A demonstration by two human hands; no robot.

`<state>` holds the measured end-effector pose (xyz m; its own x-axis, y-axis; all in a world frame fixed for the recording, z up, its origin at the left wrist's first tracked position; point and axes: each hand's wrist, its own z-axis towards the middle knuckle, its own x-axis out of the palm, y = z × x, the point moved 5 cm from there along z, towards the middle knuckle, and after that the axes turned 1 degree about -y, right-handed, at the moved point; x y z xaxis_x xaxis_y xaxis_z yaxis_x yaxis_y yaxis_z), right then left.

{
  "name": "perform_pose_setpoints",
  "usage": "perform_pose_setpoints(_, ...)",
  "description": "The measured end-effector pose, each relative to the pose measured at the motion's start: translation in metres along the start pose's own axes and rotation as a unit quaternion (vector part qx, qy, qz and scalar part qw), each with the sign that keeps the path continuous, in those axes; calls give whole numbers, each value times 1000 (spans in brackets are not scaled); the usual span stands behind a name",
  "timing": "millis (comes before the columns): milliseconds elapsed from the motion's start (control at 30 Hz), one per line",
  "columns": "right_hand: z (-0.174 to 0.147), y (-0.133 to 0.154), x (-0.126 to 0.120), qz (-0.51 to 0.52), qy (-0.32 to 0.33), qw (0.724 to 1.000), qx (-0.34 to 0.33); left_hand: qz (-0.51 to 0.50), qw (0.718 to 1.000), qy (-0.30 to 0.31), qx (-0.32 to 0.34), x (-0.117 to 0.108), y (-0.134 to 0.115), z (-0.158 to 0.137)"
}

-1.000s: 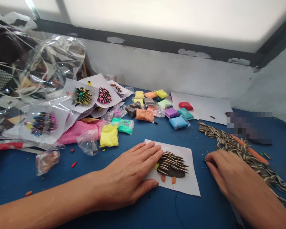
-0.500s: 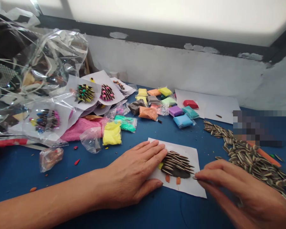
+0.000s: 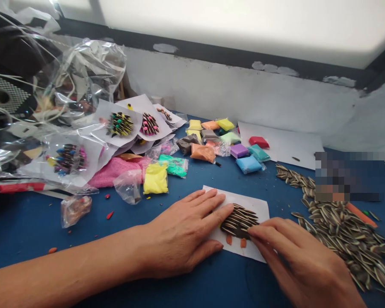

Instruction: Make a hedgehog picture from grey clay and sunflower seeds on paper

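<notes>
My left hand (image 3: 192, 231) lies flat on the left part of a white paper card (image 3: 259, 205), fingers stretched out. One fingertip touches the edge of a hedgehog-like figure made of striped sunflower seeds (image 3: 239, 218) set in dark clay. Two small orange clay feet (image 3: 243, 243) show below its body. At the figure's lower right edge, my right hand (image 3: 295, 252) is pinched, thumb and index finger together against the dark clay. A sunflower seed was visible in that pinch a moment ago; now the fingertips hide it.
Loose sunflower seeds (image 3: 349, 231) are heaped at the right. Coloured clay packets (image 3: 248, 164) lie behind the card, with a yellow packet (image 3: 155, 178) nearer. Finished seed figures on paper (image 3: 122, 124) and clear plastic bags (image 3: 96, 64) crowd the left. A white sheet (image 3: 285, 145) lies by the wall.
My right hand has moved left from beside the figure to its lower right edge, bringing the seed to the dark clay. My left index fingertip has shifted slightly onto the seeds.
</notes>
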<state>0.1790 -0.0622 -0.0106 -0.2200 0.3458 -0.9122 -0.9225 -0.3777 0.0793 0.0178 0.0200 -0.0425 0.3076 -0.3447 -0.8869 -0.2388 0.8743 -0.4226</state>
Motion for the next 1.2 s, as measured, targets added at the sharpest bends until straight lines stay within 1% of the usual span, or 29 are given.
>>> perform_pose_setpoints(233, 0, -1, 6, -21, -7, 1000, 3, -1, 1000, -5, 5, -1, -2, -1)
perform_pose_setpoints(400, 1, 2, 7, -47, 13, 999, -13, -3, 1000, -3, -1, 0, -1, -1)
perform_pose_setpoints(633, 1, 2, 8, -43, 18, 999, -14, 0, 1000, 0, -2, 0, -1, -1)
perform_pose_setpoints(767, 0, 0, 9, -60, 30, 998, -13, 1, 1000, 8, -3, -1, -1, 0)
perform_pose_setpoints(1000, 1, 7, 11, -92, 11, 996, -18, 12, 1000, 11, -2, -1, -1, 0)
perform_pose_setpoints(1100, 3, 9, 7, -86, 4, 996, -1, 7, 1000, 13, -1, 0, -2, 0)
perform_pose_setpoints(1200, 2, 3, -4, -81, 1, 997, 2, -3, 1000, 10, -1, -1, -2, 0)
